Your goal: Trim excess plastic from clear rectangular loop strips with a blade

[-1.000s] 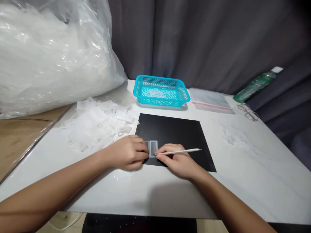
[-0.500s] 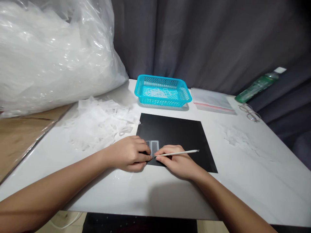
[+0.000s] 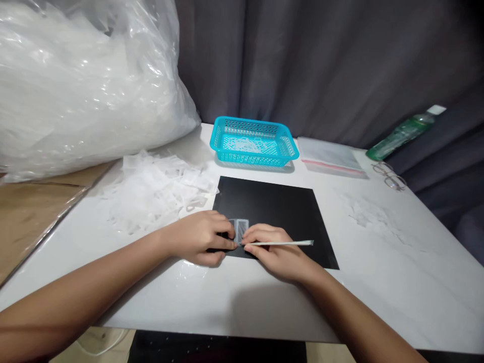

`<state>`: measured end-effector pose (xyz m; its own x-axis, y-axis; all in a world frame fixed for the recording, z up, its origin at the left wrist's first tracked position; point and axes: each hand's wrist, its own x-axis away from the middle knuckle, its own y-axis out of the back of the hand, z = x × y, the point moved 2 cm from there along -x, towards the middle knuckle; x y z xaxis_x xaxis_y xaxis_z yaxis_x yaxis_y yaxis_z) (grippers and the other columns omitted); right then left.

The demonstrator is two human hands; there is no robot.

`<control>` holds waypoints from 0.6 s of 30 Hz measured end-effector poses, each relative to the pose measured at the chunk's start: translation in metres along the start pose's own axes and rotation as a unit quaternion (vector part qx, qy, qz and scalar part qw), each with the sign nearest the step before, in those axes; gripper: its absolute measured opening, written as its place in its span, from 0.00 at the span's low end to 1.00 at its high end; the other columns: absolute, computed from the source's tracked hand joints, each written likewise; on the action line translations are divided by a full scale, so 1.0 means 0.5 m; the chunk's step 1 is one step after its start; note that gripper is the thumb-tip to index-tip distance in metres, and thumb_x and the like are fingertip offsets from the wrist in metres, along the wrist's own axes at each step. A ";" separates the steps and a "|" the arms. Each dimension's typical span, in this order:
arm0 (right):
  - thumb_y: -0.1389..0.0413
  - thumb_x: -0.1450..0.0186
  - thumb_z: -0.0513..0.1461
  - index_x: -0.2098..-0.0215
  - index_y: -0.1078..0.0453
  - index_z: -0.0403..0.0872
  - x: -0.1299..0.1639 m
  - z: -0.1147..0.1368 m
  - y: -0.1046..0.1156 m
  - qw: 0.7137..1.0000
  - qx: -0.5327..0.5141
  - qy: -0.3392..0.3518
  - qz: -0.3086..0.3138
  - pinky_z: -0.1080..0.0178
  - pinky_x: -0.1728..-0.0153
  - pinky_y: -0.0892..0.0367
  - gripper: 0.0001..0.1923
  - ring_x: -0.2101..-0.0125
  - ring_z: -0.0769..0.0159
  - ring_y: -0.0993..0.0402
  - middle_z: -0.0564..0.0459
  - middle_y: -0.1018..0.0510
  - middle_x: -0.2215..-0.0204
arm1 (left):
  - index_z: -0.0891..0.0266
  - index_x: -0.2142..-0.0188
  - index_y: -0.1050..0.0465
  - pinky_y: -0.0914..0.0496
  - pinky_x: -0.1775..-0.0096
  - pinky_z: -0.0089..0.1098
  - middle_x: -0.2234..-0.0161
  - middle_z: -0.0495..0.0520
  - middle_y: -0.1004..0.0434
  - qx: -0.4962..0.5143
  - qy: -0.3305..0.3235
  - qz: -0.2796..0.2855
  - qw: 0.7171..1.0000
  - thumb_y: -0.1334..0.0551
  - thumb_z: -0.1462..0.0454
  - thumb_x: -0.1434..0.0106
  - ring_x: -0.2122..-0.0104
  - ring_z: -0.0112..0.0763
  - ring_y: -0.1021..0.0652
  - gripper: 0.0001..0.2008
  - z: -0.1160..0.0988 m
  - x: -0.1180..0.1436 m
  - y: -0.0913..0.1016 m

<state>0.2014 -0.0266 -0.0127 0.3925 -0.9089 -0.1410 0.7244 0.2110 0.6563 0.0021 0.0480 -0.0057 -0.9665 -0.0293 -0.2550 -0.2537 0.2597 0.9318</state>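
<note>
Left hand (image 3: 202, 242) fingers pressed down on clear plastic piece (image 3: 239, 229), pinning it flat on black mat (image 3: 280, 212) near mat's front edge. Right hand (image 3: 274, 252) grips thin white stick (image 3: 282, 243), tip touching piece's lower edge. Loose plastic pile (image 3: 151, 191) left of mat; blue basket (image 3: 253, 142) behind it, on table (image 3: 378, 262).

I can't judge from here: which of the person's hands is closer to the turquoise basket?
Left, though only slightly. The left hand lies below the turquoise basket, a little to its left; the right hand sits somewhat lower on the black mat, holding a white stick.
</note>
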 end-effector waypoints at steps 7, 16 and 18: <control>0.51 0.31 0.33 0.62 0.26 0.49 0.022 0.005 -0.019 0.965 0.225 0.128 0.030 0.63 0.66 0.28 0.11 0.64 0.64 0.24 0.51 0.21 0.51 | 0.58 0.57 0.23 0.31 0.61 0.39 0.65 0.56 0.28 0.006 0.012 -0.017 1.000 0.42 0.69 0.47 0.67 0.36 0.27 0.18 0.003 -0.003 0.005; 0.51 0.31 0.35 0.53 0.30 0.47 0.016 -0.048 0.071 0.950 0.194 0.081 -0.230 0.59 0.53 0.28 0.11 0.56 0.61 0.22 0.46 0.20 0.56 | 0.59 0.59 0.21 0.38 0.41 0.41 0.61 0.55 0.24 0.124 0.038 -0.023 0.991 0.41 0.68 0.44 0.60 0.34 0.22 0.14 0.017 -0.008 -0.010; 0.48 0.32 0.38 0.54 0.28 0.48 0.027 -0.072 0.120 0.927 0.182 -0.011 -0.328 0.57 0.55 0.28 0.10 0.58 0.58 0.22 0.47 0.19 0.57 | 0.59 0.59 0.21 0.39 0.39 0.40 0.62 0.54 0.22 0.137 0.051 -0.028 0.989 0.41 0.67 0.43 0.61 0.34 0.21 0.14 0.017 -0.005 -0.016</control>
<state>0.2706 -0.0133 -0.0021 -0.0799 -0.8063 -0.5861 0.5628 -0.5218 0.6411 0.0070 0.0545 -0.0146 -0.9537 -0.1443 -0.2639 -0.3002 0.5060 0.8086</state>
